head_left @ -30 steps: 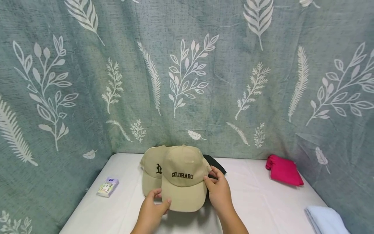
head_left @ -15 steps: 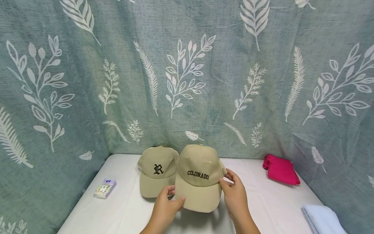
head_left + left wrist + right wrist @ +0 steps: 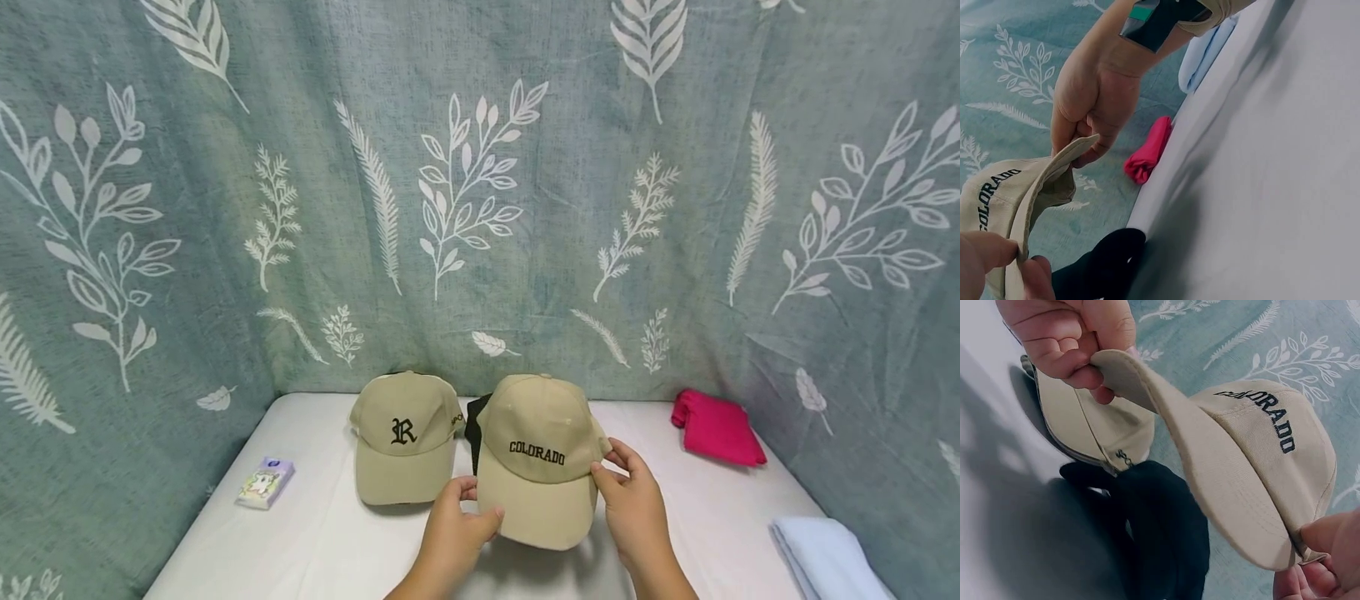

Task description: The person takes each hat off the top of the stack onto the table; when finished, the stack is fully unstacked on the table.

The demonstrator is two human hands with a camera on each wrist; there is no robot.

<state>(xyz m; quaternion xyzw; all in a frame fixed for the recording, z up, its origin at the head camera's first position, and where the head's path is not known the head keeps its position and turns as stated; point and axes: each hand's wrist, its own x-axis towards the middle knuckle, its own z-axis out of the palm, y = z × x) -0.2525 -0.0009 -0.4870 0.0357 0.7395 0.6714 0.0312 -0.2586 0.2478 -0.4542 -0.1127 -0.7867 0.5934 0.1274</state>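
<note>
Between both hands, a beige cap (image 3: 538, 433) with COLORADO lettering is held up, its brim facing me. My left hand (image 3: 459, 529) pinches the left edge of the brim between thumb and fingers. At the cap's right side, where the brim meets the crown, my right hand (image 3: 633, 500) pinches the fabric. A black cap (image 3: 1154, 525) stands on the white surface behind the held cap, mostly hidden by it in the head view. To the left rests another beige cap (image 3: 405, 442) with a dark letter R on its front, apart from the left hand.
The white-covered table (image 3: 337, 550) carries a small purple tissue pack (image 3: 266, 483) at the left. At the right lie a folded red cloth (image 3: 720, 429) and a folded light blue cloth (image 3: 828, 558). A leaf-patterned green curtain (image 3: 555, 275) closes off the back and sides.
Both hands have moved right with the COLORADO cap, which stays pinched. The R cap is now uncovered, and part of the black cap shows left of the held cap.
</note>
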